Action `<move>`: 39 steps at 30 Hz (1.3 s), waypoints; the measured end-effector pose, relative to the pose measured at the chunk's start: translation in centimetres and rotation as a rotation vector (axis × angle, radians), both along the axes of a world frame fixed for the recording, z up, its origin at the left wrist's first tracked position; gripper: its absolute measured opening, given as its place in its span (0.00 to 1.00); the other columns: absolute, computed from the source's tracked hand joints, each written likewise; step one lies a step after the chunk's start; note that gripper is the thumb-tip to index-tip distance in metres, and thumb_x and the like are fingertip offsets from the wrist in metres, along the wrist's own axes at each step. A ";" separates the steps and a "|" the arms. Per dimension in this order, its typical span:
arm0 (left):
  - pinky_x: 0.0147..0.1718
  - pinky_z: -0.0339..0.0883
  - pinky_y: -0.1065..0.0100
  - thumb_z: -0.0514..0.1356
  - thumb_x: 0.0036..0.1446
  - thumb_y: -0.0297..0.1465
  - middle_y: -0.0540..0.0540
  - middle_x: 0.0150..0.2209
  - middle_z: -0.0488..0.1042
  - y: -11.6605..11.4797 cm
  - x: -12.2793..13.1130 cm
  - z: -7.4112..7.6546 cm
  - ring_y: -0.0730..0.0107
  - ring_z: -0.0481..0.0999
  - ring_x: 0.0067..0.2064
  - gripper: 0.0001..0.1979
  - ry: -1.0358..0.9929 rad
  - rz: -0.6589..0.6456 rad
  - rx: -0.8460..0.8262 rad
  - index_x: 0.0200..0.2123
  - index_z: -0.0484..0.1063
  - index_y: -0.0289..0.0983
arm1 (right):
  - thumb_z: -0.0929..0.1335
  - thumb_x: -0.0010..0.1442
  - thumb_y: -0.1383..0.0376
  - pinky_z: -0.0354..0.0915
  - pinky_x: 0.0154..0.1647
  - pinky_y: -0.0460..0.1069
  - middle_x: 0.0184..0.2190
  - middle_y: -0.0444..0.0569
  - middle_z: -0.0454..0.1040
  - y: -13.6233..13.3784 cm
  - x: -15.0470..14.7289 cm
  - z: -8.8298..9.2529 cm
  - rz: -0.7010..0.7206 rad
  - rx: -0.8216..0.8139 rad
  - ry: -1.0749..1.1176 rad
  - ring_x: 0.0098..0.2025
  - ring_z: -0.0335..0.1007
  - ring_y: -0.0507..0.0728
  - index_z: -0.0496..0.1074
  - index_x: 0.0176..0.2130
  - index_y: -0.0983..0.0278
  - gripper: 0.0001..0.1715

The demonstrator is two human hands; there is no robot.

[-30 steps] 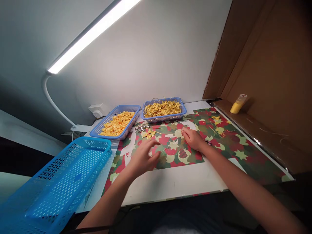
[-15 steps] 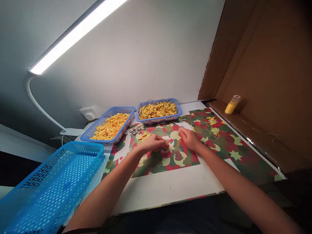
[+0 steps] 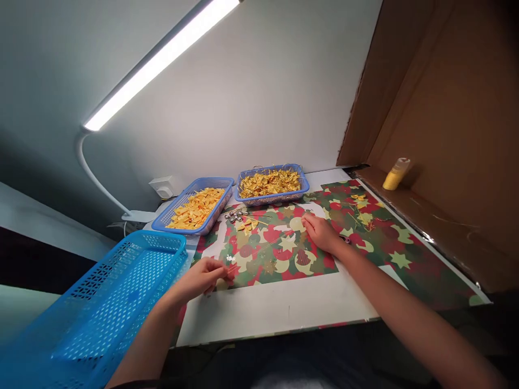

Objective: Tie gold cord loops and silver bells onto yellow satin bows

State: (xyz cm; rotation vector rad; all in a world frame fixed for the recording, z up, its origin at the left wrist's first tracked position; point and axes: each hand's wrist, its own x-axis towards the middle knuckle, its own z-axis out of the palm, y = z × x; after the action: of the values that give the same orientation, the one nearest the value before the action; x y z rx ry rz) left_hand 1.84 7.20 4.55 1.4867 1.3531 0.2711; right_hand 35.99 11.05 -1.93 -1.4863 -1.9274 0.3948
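A thin, gold-looking cord (image 3: pixel 263 248) runs taut and slanting between my two hands, just over the patterned mat. My left hand (image 3: pixel 203 278), low at the mat's front left edge, pinches one end between closed fingertips. At the other end, my right hand (image 3: pixel 319 231) is curled closed around the cord near the middle of the mat; what else its fingers may hold is hidden. Beyond my left hand lie a few yellow ribbon bows (image 3: pixel 248 225) and a small cluster of silver bells (image 3: pixel 235 216).
Two blue-violet baskets hold yellow ribbon pieces (image 3: pixel 194 209) and gold-corded bows (image 3: pixel 271 182). An aqua basket (image 3: pixel 184 246) stands at left under a lamp (image 3: pixel 162 59). Thread scraps (image 3: pixel 365 219) lie on the mat (image 3: pixel 377 254) at right. A yellow-filled tube (image 3: pixel 396 174) stands on the cardboard ledge.
My left hand has moved left and toward me, away from my right hand, and the cord now stretches between them. My right hand stays closed in about the same spot. The view has shifted slightly.
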 end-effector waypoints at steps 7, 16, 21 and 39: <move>0.20 0.57 0.70 0.58 0.50 0.38 0.47 0.21 0.77 -4.4 -4.4 1.0 0.67 0.70 0.20 0.13 0.341 0.237 0.172 0.22 0.77 0.37 | 0.54 0.65 0.59 0.53 0.30 0.48 0.23 0.46 0.65 0.0 0.0 -0.2 0.003 -0.037 -0.017 0.27 0.62 0.56 0.58 0.28 0.61 0.16; 0.36 0.73 0.61 0.55 0.55 0.33 0.42 0.38 0.81 -7.2 -4.3 -0.1 0.58 0.79 0.34 0.16 0.560 0.286 0.795 0.42 0.77 0.36 | 0.55 0.65 0.57 0.56 0.31 0.49 0.25 0.49 0.68 -0.4 0.4 -0.2 -0.020 -0.057 -0.039 0.29 0.65 0.58 0.61 0.30 0.61 0.16; 0.59 0.63 0.54 0.54 0.60 0.31 0.38 0.62 0.67 -8.5 0.4 -4.2 0.54 0.66 0.62 0.26 0.554 -0.141 0.970 0.62 0.63 0.35 | 0.55 0.64 0.56 0.56 0.31 0.49 0.25 0.49 0.68 -0.4 0.7 -0.2 -0.030 -0.077 -0.046 0.29 0.65 0.58 0.61 0.30 0.61 0.17; 0.63 0.42 0.36 0.53 0.64 0.34 0.33 0.70 0.48 -10.9 0.1 -5.7 0.45 0.42 0.71 0.36 0.685 0.253 0.971 0.70 0.40 0.38 | 0.55 0.67 0.59 0.57 0.33 0.50 0.27 0.49 0.67 -1.3 0.2 0.5 0.073 0.004 -0.057 0.31 0.65 0.57 0.62 0.31 0.62 0.16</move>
State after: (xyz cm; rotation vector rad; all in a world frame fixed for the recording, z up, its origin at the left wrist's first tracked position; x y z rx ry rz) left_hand 1.97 -3.73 -1.13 2.3348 2.1273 0.6925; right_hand 36.24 9.72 -1.39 -1.4425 -2.0307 0.3846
